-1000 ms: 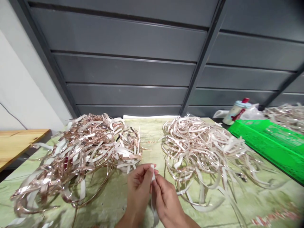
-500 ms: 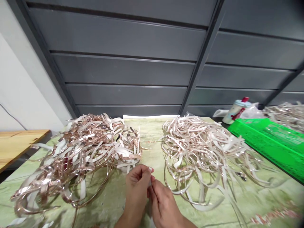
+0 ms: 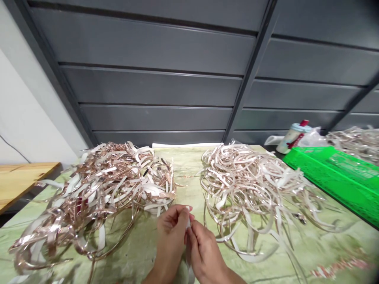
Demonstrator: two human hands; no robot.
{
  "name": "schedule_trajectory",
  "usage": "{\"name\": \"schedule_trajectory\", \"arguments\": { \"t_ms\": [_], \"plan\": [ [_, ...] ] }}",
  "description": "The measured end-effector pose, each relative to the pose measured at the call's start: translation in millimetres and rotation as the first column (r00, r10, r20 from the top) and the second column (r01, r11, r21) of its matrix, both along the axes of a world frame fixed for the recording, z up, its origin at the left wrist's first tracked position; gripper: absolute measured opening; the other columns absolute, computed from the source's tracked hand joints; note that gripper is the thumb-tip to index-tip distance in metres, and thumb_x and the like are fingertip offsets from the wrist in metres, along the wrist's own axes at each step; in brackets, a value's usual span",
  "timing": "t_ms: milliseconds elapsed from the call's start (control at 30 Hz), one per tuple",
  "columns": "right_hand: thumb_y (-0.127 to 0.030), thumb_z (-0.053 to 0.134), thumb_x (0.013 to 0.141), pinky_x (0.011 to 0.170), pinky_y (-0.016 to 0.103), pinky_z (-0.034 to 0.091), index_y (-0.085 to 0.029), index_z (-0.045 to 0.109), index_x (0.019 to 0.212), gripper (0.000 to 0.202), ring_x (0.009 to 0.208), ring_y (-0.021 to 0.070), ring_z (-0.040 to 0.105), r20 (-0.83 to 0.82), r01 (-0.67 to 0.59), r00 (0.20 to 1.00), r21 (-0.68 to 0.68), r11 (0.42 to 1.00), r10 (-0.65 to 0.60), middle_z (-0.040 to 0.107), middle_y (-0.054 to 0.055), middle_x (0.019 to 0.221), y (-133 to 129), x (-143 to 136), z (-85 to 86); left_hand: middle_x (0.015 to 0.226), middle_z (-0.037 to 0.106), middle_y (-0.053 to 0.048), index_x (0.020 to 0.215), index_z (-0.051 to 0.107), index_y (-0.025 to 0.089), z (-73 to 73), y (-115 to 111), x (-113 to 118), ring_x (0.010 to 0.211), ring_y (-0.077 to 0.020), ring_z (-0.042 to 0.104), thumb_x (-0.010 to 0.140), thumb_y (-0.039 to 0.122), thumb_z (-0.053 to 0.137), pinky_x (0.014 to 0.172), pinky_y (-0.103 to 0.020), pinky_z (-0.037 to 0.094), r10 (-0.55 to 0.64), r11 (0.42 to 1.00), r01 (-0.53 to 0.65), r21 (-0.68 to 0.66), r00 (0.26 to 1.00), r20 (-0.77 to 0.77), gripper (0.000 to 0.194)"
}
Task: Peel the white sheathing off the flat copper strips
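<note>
My left hand (image 3: pixel 173 225) pinches the upper end of a narrow white strip (image 3: pixel 188 224) between thumb and fingers. Just below and to the right, my right hand (image 3: pixel 204 246) grips the same strip, and its tail hangs down between my wrists. Both hands are close together over the near middle of the table. To the left lies a tangled heap of shiny rose-gold and white strips (image 3: pixel 109 185). A second heap of paler, curled strips (image 3: pixel 245 181) spreads out on the right. My fingers cover part of the held strip.
A green plastic basket (image 3: pixel 334 173) stands at the right, with a lidded cup (image 3: pixel 293 138) behind it and more strips (image 3: pixel 355 140) beyond. A wooden surface (image 3: pixel 26 177) is at far left. Grey panels (image 3: pixel 160 90) rise behind the green-patterned table (image 3: pixel 189 165).
More of the white strip now shows between my hands, its tip above my left thumb. My right hand has shifted very slightly. The view has moved a little.
</note>
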State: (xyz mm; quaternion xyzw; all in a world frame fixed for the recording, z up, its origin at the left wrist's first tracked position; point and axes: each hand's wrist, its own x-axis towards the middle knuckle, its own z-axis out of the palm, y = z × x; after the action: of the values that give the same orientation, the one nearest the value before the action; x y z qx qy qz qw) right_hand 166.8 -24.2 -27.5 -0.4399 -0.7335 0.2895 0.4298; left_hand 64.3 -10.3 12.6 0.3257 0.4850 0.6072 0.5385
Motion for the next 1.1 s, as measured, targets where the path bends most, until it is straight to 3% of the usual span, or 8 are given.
{"name": "schedule_trajectory", "arguments": {
  "t_ms": [367,433,533,667,800,967,1100],
  "plan": [
    [-0.012,0.035,0.088,0.050,0.026,0.047,-0.020,0.050,0.091,0.017,0.053,0.0169,0.055,0.076,-0.073,0.995,0.171,0.983,0.060,0.059,0.005,0.068,-5,-7,9.3,0.043,0.047,0.006,0.056,0.059,0.016,-4.6,3,0,0.038,-0.0057,0.036,0.065,0.027,0.074,0.038,-0.017,0.025,0.060,0.993,-0.046,-0.109,0.991,0.123,0.021],
    [-0.014,0.035,0.089,0.050,0.026,0.047,-0.020,0.049,0.088,0.015,0.054,0.0171,0.055,0.056,-0.053,0.997,0.139,0.989,0.045,0.058,0.005,0.068,-6,-7,7.4,0.043,0.048,0.006,0.061,0.063,0.016,-6.0,3,-1,0.037,-0.0055,0.035,0.066,0.028,0.075,0.037,-0.016,0.024,0.047,0.993,-0.030,-0.117,0.988,0.147,0.018],
    [-0.018,0.035,0.095,0.055,0.026,0.046,-0.021,0.048,0.082,0.019,0.058,0.0155,0.054,-0.013,-0.017,1.000,0.016,1.000,0.017,0.058,0.004,0.070,-5,-5,2.8,0.055,0.059,0.002,0.073,0.070,0.016,-6.8,2,-2,0.045,-0.0068,0.045,0.072,0.033,0.074,0.042,-0.016,0.032,0.002,0.996,0.013,-0.090,0.987,0.163,0.017],
    [-0.022,0.035,0.098,0.060,0.025,0.047,-0.021,0.050,0.086,0.019,0.063,0.0147,0.054,-0.058,-0.002,0.998,-0.057,0.998,-0.001,0.059,0.003,0.075,-2,-2,-1.4,0.065,0.064,-0.001,0.078,0.072,0.016,-4.8,0,-2,0.054,-0.0086,0.051,0.075,0.036,0.073,0.049,-0.017,0.039,-0.024,1.000,0.025,-0.014,0.995,0.094,0.020],
    [-0.018,0.036,0.095,0.057,0.025,0.047,-0.021,0.050,0.084,0.017,0.058,0.0147,0.053,-0.030,-0.024,0.999,0.018,1.000,0.025,0.056,0.002,0.070,-2,-2,1.3,0.055,0.057,0.001,0.063,0.066,0.015,-2.2,1,0,0.047,-0.0076,0.045,0.071,0.034,0.075,0.044,-0.017,0.034,0.023,1.000,-0.023,-0.015,1.000,0.020,0.023],
    [-0.012,0.036,0.089,0.051,0.025,0.047,-0.020,0.052,0.093,0.018,0.052,0.0157,0.054,0.048,-0.047,0.998,0.134,0.990,0.041,0.057,0.003,0.067,-5,-5,7.9,0.046,0.050,0.004,0.058,0.061,0.016,-3.7,1,1,0.041,-0.0072,0.039,0.067,0.033,0.075,0.039,-0.018,0.029,0.042,0.995,-0.034,-0.090,0.995,0.088,0.023],
    [-0.011,0.036,0.086,0.051,0.027,0.048,-0.019,0.052,0.093,0.019,0.055,0.0180,0.057,0.117,-0.039,0.993,0.188,0.981,0.018,0.060,0.006,0.069,-8,-6,3.6,0.043,0.047,0.006,0.057,0.060,0.016,-7.0,2,0,0.038,-0.0058,0.037,0.066,0.030,0.075,0.038,-0.016,0.026,0.042,0.993,-0.026,-0.112,0.989,0.141,0.022]
  ]
}}
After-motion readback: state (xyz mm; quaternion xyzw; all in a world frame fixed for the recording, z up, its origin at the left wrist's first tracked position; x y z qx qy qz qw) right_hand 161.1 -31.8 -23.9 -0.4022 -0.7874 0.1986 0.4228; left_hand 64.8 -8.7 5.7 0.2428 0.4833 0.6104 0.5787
